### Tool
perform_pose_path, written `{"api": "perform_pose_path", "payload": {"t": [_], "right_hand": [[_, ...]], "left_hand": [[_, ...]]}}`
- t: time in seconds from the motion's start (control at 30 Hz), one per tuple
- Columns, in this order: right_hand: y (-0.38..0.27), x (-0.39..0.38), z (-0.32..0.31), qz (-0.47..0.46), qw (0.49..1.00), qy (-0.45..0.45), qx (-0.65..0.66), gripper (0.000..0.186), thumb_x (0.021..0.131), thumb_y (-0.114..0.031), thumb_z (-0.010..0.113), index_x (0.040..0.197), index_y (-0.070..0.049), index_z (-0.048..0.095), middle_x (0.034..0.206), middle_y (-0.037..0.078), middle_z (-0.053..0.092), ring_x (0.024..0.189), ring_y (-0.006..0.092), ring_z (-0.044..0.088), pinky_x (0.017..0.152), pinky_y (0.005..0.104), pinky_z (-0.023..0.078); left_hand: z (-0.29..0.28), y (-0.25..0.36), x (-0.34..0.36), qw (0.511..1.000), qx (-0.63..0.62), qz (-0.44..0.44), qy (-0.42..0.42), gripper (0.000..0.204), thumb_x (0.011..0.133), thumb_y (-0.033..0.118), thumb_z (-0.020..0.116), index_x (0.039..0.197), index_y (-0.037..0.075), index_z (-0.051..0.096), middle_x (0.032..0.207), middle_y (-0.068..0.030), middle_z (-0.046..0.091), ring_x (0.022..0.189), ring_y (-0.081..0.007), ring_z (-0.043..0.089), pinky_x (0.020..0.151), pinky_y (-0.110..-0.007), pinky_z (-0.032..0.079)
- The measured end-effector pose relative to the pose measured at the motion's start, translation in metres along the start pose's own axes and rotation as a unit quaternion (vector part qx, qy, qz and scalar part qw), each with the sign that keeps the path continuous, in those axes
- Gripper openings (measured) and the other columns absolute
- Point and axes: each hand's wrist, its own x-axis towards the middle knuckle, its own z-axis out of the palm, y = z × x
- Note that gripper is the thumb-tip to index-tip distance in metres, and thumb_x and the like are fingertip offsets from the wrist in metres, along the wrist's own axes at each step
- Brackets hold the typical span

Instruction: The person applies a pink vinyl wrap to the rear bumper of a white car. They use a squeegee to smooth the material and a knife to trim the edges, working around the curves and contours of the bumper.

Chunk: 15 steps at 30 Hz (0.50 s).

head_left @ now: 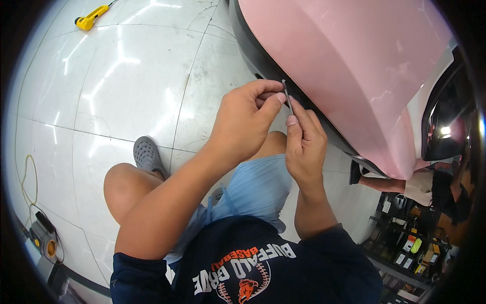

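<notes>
Slender grey strip is located between the hands, its lower end pinched by the right hand between thumb and fingers. Thumb and forefinger of the left hand are drawn together beside its upper portion; whether they grip it cannot be determined. Right-hand fingers hide the lower end, and contact with the glossy pink vehicle panel is indistinct.

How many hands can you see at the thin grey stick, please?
2: the left hand at the upper part of the thin grey stick, and the right hand pinching its lower end. None seems hidden.
</notes>
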Motion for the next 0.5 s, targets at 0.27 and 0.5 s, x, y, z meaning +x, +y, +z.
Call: {"api": "perform_pose_path", "payload": {"t": [0.27, 0.5], "right_hand": [[-0.004, 0.001, -0.005, -0.005, 0.997, 0.031, -0.068, 0.028, 0.088, -0.001, 0.058, 0.115, 0.001, 0.064, 0.079, 0.010, 0.057, 0.066, 0.0160, 0.055, 0.061, 0.0281, 0.046], [-0.015, 0.004, -0.012, -0.001, 0.990, 0.045, -0.134, 0.026, 0.086, -0.001, 0.060, 0.111, 0.001, 0.066, 0.078, 0.011, 0.057, 0.067, 0.0192, 0.058, 0.061, 0.0303, 0.047]], "left_hand": [[0.009, -0.005, 0.011, 1.000, 0.017, -0.001, 0.001, 0.026, 0.090, 0.018, 0.060, 0.103, -0.005, 0.063, 0.084, -0.0071, 0.065, 0.080, -0.0112, 0.060, 0.073, -0.025, 0.048], [0.013, -0.003, 0.018, 1.000, -0.007, -0.007, -0.019, 0.024, 0.092, 0.018, 0.058, 0.098, -0.004, 0.063, 0.083, -0.0066, 0.064, 0.078, -0.0114, 0.060, 0.073, -0.025, 0.049]]}}
